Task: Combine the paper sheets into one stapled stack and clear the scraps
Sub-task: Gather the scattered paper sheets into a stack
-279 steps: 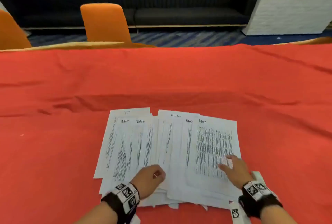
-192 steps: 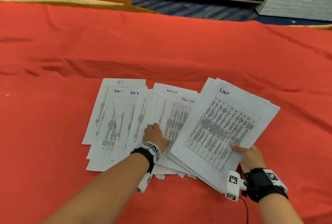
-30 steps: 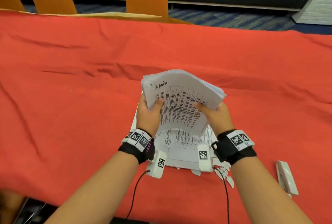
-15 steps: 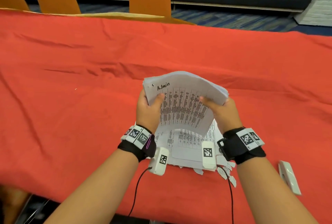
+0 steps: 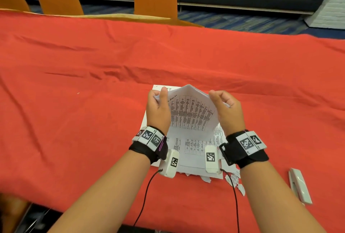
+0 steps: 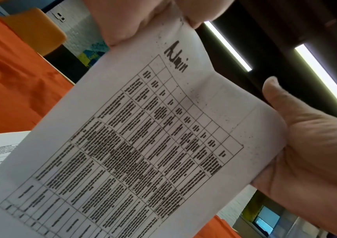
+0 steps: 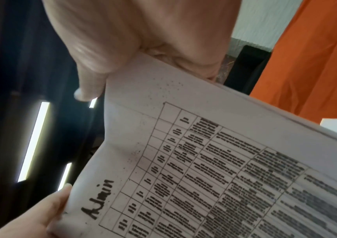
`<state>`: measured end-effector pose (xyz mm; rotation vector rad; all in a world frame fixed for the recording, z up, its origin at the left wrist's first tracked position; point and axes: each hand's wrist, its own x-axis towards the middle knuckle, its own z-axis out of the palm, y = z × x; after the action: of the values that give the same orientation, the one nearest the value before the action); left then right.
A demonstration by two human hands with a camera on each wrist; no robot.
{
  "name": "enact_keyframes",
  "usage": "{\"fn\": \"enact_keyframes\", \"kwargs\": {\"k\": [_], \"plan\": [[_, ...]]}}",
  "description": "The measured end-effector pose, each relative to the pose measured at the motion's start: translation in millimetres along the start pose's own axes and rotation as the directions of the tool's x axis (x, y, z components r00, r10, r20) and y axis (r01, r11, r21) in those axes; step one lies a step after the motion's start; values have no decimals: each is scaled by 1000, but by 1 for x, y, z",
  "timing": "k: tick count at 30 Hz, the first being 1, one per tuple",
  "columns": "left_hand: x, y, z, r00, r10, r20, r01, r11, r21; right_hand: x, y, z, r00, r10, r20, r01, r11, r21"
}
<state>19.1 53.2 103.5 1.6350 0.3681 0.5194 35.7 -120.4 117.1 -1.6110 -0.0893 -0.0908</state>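
Red cloth covers the table [image 5: 93, 120], and above its near edge both hands hold a gathered bundle of printed sheets [image 5: 190, 113] upright, its lower edge resting on more paper lying flat beneath. The left hand [image 5: 157, 109] grips the bundle's left side with thumb in front and fingers curled behind; the right hand [image 5: 226, 111] grips the right side the same way, so the sheets bow into a peak between them. The wrist views show the top page headed "Admin" over a printed table, with several page edges layered behind it. My reading is that the sheets are mostly collected and are being squared up, but the job is well short of finished: at least one flat sheet [image 5: 197, 150] lies under the bundle and is not yet part of it, and I see no staple in the held pages. The stapler [image 5: 300, 186] lies untouched on the cloth near the table's near edge, off to the right of the right forearm. Torn scraps [image 5: 234, 180] are scattered just beside the flat sheet's near right corner, so clearing them is also left to do.
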Motion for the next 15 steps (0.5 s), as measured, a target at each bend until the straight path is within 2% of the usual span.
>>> {"fn": "enact_keyframes", "kwargs": {"k": [3, 10, 15], "plan": [[4, 0, 2, 999, 38, 20, -39, 996, 81, -3, -3, -3, 997, 26, 78, -27, 1000, 7], [18, 5, 3, 998, 68, -3, -67, 993, 101, -3, -1, -24, 979, 54, 196, -9, 974, -225], [31, 14, -1, 997, 77, 22, -79, 992, 98, 0, 12, -26, 976, 114, 186, -73, 974, -215]]}}
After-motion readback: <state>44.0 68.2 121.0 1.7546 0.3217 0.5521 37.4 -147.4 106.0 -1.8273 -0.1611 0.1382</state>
